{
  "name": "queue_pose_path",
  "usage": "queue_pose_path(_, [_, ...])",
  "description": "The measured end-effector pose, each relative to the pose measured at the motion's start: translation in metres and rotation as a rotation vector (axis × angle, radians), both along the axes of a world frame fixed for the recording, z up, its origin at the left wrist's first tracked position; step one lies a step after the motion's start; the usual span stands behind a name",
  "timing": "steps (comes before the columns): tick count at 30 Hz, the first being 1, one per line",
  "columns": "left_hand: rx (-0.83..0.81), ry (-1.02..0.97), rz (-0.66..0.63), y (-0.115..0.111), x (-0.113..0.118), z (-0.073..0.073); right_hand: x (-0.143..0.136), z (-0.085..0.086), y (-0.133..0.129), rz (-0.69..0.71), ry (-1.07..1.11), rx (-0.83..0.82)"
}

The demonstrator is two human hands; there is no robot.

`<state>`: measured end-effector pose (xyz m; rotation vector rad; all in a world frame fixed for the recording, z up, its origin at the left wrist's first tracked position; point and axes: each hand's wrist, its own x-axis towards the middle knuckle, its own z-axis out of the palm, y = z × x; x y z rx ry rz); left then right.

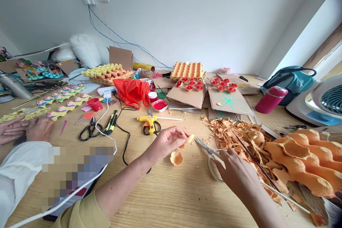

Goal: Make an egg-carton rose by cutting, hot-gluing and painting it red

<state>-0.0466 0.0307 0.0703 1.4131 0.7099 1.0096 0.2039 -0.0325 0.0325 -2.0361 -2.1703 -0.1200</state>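
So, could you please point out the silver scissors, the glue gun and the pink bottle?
Silver scissors [209, 150]: head view, where blades meet handles.
Glue gun [150, 122]: head view, yellow body.
Pink bottle [269, 100]: head view, its side.

Head camera: the single view, worn on the person's head, looking forward and down.
Table [160, 203]: seen at a slant from above its near side, out to the far edge.
Wall [160, 17]: faced beyond that edge.
Left hand [167, 143], right hand [235, 167]: close, below mid-picture.
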Motion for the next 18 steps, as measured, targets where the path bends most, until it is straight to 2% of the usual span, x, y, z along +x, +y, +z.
queue_pose_path(5, [0.516, 0.214, 0.136, -0.009, 0.005, -0.003, 0.001, 0.007, 0.003, -0.052, 0.012, -0.037])
queue_pose_path(9, [0.869, 0.477, 0.157, -0.019, 0.006, -0.007, -0.005, 0.019, 0.000, -0.042, 0.170, 0.038])
queue_pose_path(11, [0.960, 0.581, 0.132, -0.023, 0.006, -0.011, -0.012, 0.026, -0.003, 0.070, 0.304, 0.012])
queue_pose_path(14, [0.995, 0.649, 0.082, -0.028, 0.009, -0.017, -0.021, 0.033, -0.007, 0.210, 0.486, 0.022])
queue_pose_path(18, [0.997, 0.660, 0.032, -0.034, 0.014, -0.024, -0.027, 0.030, -0.009, 0.225, 0.605, -0.015])
